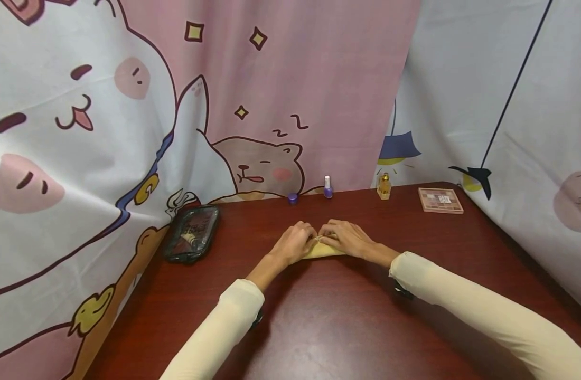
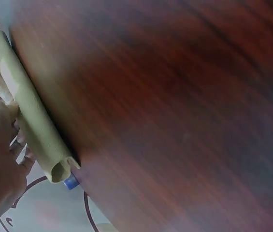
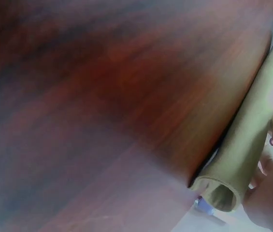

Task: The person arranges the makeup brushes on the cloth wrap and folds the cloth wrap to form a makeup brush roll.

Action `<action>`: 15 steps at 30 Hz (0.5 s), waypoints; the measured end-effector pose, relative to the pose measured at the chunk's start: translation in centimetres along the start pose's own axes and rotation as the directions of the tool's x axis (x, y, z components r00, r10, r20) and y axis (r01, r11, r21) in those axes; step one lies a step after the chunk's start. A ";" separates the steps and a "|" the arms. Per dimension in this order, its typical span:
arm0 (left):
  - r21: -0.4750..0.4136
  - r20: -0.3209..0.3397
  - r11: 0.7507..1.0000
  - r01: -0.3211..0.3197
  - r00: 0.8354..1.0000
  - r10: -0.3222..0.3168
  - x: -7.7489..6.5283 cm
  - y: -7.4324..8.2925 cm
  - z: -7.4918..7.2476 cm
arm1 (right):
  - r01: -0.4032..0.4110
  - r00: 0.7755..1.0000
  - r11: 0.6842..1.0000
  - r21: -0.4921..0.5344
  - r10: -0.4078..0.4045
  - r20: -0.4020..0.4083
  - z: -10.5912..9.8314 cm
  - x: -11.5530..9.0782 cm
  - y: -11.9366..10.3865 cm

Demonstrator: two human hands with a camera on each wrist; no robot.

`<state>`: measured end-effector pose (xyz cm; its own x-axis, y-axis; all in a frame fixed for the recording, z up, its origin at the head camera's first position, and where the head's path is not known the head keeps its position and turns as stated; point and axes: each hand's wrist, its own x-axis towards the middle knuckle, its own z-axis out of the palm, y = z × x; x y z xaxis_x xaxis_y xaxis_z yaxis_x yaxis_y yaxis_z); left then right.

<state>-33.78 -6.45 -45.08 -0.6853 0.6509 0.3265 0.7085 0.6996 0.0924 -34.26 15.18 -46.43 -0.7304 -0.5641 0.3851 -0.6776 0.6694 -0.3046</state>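
A yellow, leather-like soft roll (image 1: pixel 322 250) lies across the middle of the dark red table. Both wrist views show it as a tube with a hollow end and a narrow loose edge along the table side. My left hand (image 1: pixel 295 244) pinches its upper edge near the middle, thumb and fingers curled on the material. Close beside it, my right hand (image 1: pixel 348 238) pinches the same edge, the fingertips of both hands nearly meeting. In the left wrist view the roll (image 2: pixel 35 113) runs past my fingers; the right wrist view shows its round opening (image 3: pixel 221 195).
A black zipped case (image 1: pixel 192 233) with a clear top lies on the left. Along the back stand a small purple jar (image 1: pixel 292 199), a purple nail polish bottle (image 1: pixel 328 189) and a gold perfume bottle (image 1: pixel 384 187). An eyeshadow palette (image 1: pixel 440 200) lies at the back right, near the cartoon curtain.
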 end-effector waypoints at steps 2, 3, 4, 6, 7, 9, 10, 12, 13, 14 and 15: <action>-0.008 -0.001 1.000 0.000 1.000 0.000 -0.1 -0.1 -0.1 | -0.014 1.000 1.000 0.009 0.014 0.005 -0.1 0.1 -0.1; -0.012 0.001 1.000 0.002 1.000 -0.002 -0.1 -0.2 -0.1 | -0.020 1.000 1.000 0.018 0.020 0.010 -0.1 0.1 -0.1; -0.016 0.004 1.000 0.003 1.000 -0.003 -0.2 -0.4 -0.2 | -0.025 1.000 0.999 0.028 0.024 0.015 -0.2 0.1 -0.1; -0.020 0.016 1.000 0.008 1.000 -0.007 -0.5 -0.7 -0.5 | -0.030 0.999 0.999 0.043 0.029 0.021 -0.4 0.0 -0.1; -0.023 0.024 1.000 0.009 1.000 -0.009 -0.7 -1.0 -0.7 | -0.027 0.999 0.998 0.052 0.026 0.023 -0.5 -0.1 0.0; -0.019 0.038 1.000 0.013 0.999 -0.012 -1.2 -1.5 -1.0 | -0.012 1.000 0.998 0.067 0.010 0.026 -0.8 -0.6 0.4; -0.019 0.044 1.000 0.014 0.999 -0.013 -1.5 -1.7 -1.3 | -0.001 1.000 0.997 0.073 -0.001 0.027 -1.1 -0.9 0.6; -0.013 0.059 1.000 0.024 0.998 -0.024 -2.3 -2.3 -1.7 | 0.022 0.999 0.997 0.080 -0.025 0.029 -1.6 -1.7 1.1; -0.009 0.068 1.000 0.029 0.997 -0.028 -2.7 -2.5 -1.9 | 0.034 0.999 0.996 0.080 -0.037 0.034 -1.9 -2.1 1.4; -0.006 0.078 0.999 0.036 0.996 -0.035 -3.2 -2.8 -2.1 | 0.038 0.998 0.996 0.084 -0.042 0.041 -2.2 -2.6 1.7; -0.004 0.090 0.999 0.044 0.995 -0.043 -3.7 -3.1 -2.3 | 0.041 0.998 0.995 0.088 -0.046 0.049 -2.5 -3.0 2.0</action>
<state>-33.00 -11.70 -44.41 -0.7277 0.6438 0.2365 0.6784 0.7264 0.1100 -33.15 19.44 -45.98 -0.7020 -0.6173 0.3551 -0.7121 0.6004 -0.3640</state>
